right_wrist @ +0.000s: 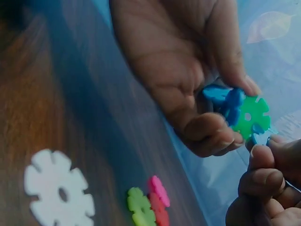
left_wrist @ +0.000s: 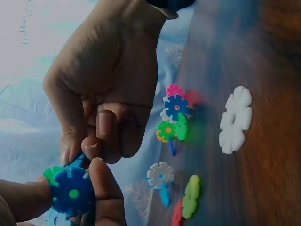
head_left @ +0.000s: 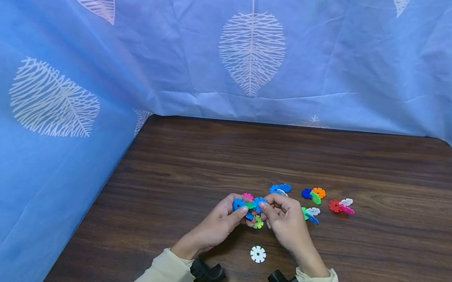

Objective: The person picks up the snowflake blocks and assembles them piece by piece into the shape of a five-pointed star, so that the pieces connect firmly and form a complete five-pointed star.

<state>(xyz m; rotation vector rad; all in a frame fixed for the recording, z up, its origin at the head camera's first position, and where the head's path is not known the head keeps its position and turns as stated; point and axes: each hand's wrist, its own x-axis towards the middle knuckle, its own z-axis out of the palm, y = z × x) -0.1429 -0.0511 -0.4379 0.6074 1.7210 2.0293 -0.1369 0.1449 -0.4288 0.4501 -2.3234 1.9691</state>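
My left hand (head_left: 219,222) grips a joined cluster of notched plastic discs, a green disc (right_wrist: 256,110) with blue discs (right_wrist: 218,95) slotted onto it. From the other side my right hand (head_left: 290,224) pinches a blue disc (head_left: 259,203) at the green disc's edge. In the left wrist view a blue disc (left_wrist: 73,193) lies between my left thumb and finger; fingers partly cover the pieces. Both hands are close together just above the table. Nearer me, a white disc (head_left: 258,254) lies flat between the forearms.
Loose lime (head_left: 258,222) and pink (head_left: 247,196) discs lie by the hands. Beyond and to the right sit several joined clusters, among them a red, white and pink one (head_left: 335,206) and a blue, orange and green one (head_left: 318,193). Blue leaf-print cloth (head_left: 186,54) borders the wooden table (head_left: 388,268).
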